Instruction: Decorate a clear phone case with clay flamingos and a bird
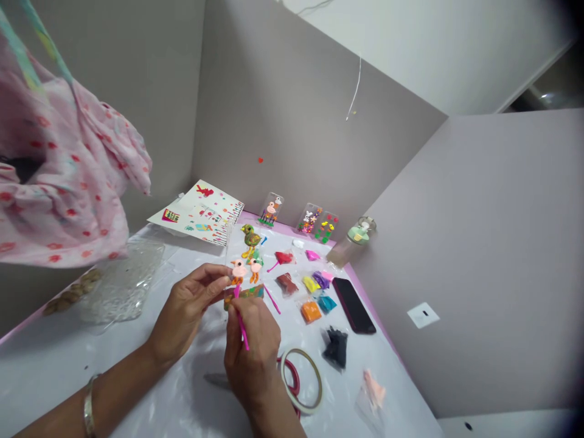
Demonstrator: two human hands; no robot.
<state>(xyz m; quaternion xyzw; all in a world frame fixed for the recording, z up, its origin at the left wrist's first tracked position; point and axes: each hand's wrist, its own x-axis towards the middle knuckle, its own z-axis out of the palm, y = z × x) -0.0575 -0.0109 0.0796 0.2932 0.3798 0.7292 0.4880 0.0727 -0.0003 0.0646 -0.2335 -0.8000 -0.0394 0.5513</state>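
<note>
My left hand (185, 310) grips the left edge of a clear phone case (230, 243) decorated with clay birds. A brown-green bird (249, 239) sits near its top, with two pale pink chicks (246, 270) below and a mottled green-brown band at the bottom. In my right hand (253, 347) is a pink clay modelling tool (243, 331), pinched like a pen. Its tip is at the feet of the left chick; whether it touches the clay I cannot tell. A second pink tool (272, 299) lies just right of the case.
Clay packets, among them orange (311, 312), brown (287, 283) and black (336, 348), lie to the right by a phone (353, 306). Tape rings (318, 389) and scissors (216, 381) are near my right wrist. Decorated cases (272, 210) and a bottle (353, 240) stand behind. Pink cloth (91, 182) hangs left.
</note>
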